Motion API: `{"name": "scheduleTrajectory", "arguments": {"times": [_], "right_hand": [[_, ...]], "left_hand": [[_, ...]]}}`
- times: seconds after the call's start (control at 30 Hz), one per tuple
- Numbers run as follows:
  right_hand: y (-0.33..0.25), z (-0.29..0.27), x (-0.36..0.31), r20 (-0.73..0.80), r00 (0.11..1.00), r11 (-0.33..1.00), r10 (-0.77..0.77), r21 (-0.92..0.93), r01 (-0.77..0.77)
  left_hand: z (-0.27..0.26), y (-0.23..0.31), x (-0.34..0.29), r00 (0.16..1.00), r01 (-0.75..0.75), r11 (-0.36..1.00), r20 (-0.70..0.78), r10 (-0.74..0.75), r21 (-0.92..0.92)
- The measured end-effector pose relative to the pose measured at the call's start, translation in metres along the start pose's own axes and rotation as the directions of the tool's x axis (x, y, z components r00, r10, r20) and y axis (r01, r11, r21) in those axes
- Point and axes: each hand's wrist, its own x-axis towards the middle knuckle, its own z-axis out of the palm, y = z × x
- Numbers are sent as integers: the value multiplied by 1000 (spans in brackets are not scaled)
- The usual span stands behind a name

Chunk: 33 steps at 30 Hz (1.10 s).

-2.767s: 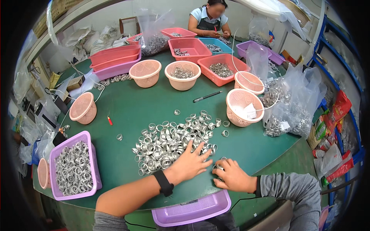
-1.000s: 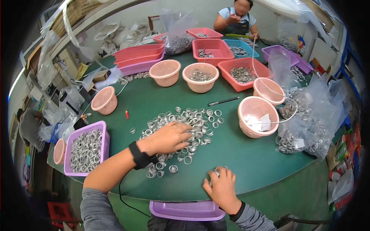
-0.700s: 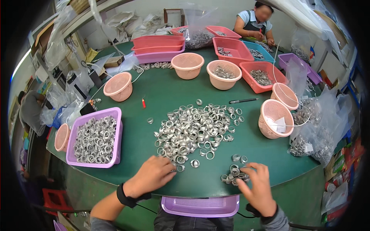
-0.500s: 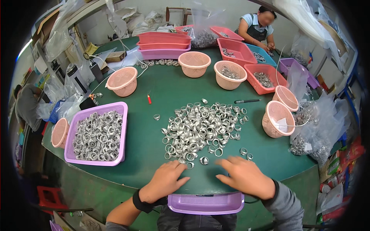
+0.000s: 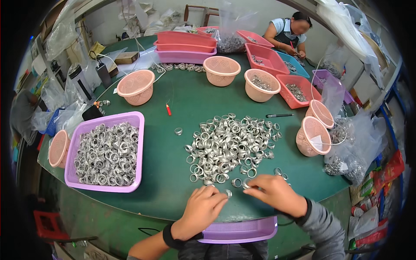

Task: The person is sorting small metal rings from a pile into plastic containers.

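Observation:
A heap of silver metal rings [image 5: 227, 147] lies on the green table in front of me. My left hand [image 5: 203, 209] is closed at the near edge of the heap, thumb and fingertips pinching one ring [image 5: 229, 193]. Just to the right, my right hand [image 5: 277, 193] pinches another ring [image 5: 246, 184] between thumb and forefinger. The two held rings are a short gap apart. A loose ring [image 5: 236, 183] rests between the hands and the heap. Below the hands, at my lap, is a purple tray [image 5: 242, 234], its left end partly hidden by my left wrist.
At left stands a purple basket [image 5: 141, 151] full of rings. Pink round baskets [image 5: 135, 89] ring the table, with red trays [image 5: 297, 104] behind. A red marker [image 5: 168, 109] and a black pen [image 5: 279, 115] lie near the heap. A co-worker [image 5: 288, 34] sits at far right.
My fingers have closed on a ring in each hand. The left hand has shifted right and down; the right hand has drawn in its spread fingers. The head view has shifted slightly.

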Motion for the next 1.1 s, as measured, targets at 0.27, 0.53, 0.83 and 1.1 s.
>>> {"name": "scheduleTrajectory", "arguments": {"times": [0.27,0.53,0.83,1.1], "right_hand": [[-29,28,-51,-63,932,599,358,781,-177],[-20,51,-64,-331,907,563,259,815,137],[-13,54,-69,-270,920,420,283,898,134],[-12,52,-73,294,933,-437,205,881,-181]], "left_hand": [[0,32,-12,982,108,687,-29,-186,-719],[9,44,-9,988,122,667,25,-153,-735],[11,48,-5,987,143,641,60,-150,-754],[0,51,-9,995,-71,921,31,90,-383]]}}
